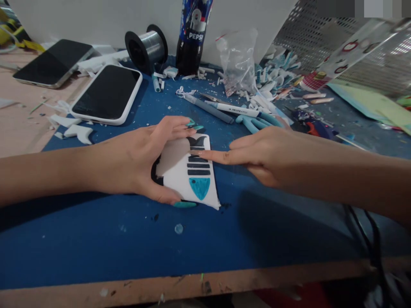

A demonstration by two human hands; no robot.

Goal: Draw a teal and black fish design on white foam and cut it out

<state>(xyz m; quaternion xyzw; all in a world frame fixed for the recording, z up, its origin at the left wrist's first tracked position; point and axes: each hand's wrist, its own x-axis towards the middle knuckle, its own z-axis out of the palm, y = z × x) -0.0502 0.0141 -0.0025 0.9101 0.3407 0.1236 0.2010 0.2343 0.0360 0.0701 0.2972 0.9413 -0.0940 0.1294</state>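
Note:
On the blue mat lies a flat white piece with a fish-bone design (173, 160); its material I cannot make out. The design has dark bars, a dark tail and a teal head (201, 188). My left hand (144, 158) spans the piece, thumb along the near edge and fingers at the far edge, holding it down. Some black shows under its left side. From the right, my right hand (260, 156) reaches in with its index finger stretched out, the tip touching the dark bars. The other fingers are loosely bent and hold nothing.
Behind the hands lie a white marker (236, 109), a grey pen (208, 108) and blue-handled scissors (257, 122). Two phones (107, 94), a wire spool (147, 48), a Pepsi bottle (192, 40), a clear bag (238, 60) and scraps (278, 70) stand farther back.

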